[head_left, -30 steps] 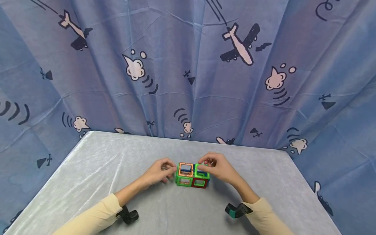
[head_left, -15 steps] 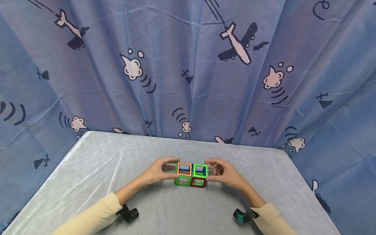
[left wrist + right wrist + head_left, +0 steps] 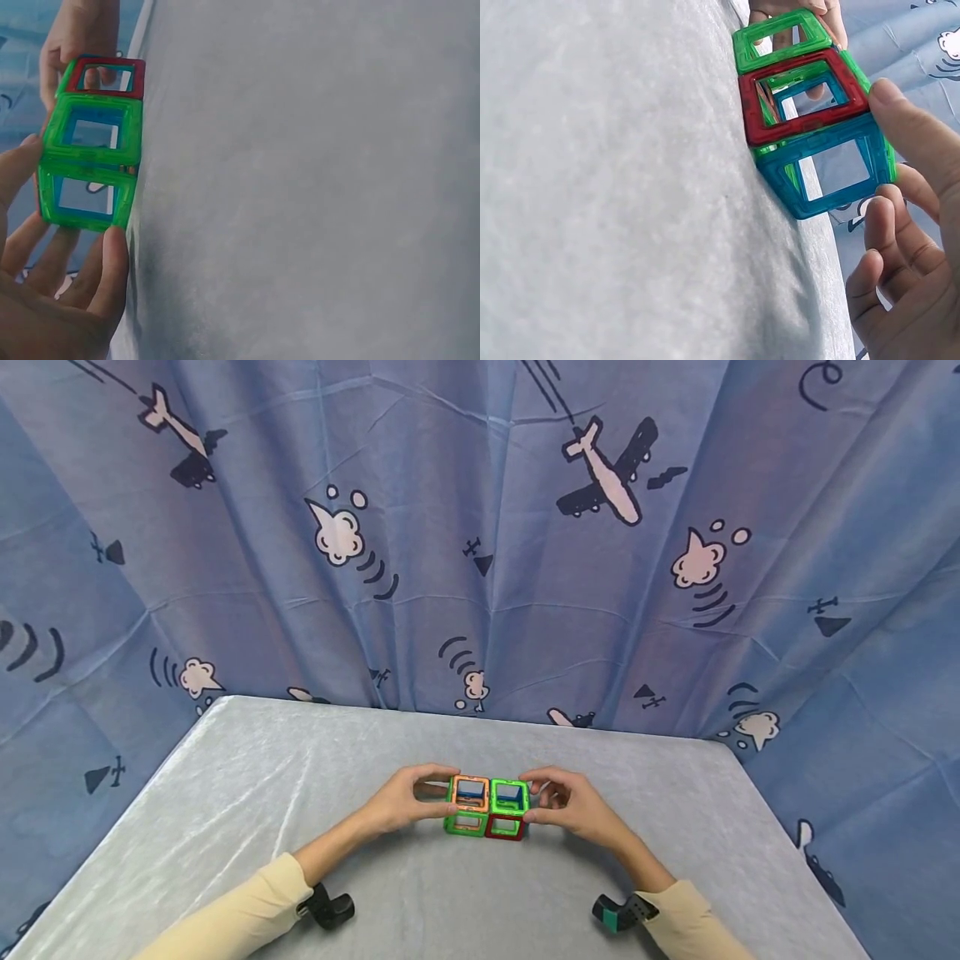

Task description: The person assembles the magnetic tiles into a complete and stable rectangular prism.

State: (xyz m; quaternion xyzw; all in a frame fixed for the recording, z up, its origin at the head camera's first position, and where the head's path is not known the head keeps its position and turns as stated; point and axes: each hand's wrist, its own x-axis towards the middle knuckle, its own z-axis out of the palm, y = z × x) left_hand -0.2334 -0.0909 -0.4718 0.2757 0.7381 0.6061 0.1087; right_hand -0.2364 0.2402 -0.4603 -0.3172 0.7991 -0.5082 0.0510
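Two joined cubes of see-through magnetic tiles stand on the table between my hands. In the head view, an orange tile [image 3: 470, 809] tops the left cube and a green tile tops the right one. The front shows a green tile and a red tile [image 3: 504, 837]. My left hand [image 3: 397, 797] grips the left end, thumb at the front and fingers behind; its wrist view shows a green end tile [image 3: 82, 222]. My right hand [image 3: 573, 806] pinches the right end with thumb and forefinger, the other fingers curled beside the blue end tile [image 3: 825, 139].
A pale grey cloth covers the table [image 3: 450, 902]. Behind it hangs a blue curtain [image 3: 420, 635] printed with planes and clouds. Black camera mounts [image 3: 326, 907] sit at both wrists.
My right hand has come off the top of the right cube and taken its right end. The left hand has closed around the left end. The cubes have shifted slightly left in view.
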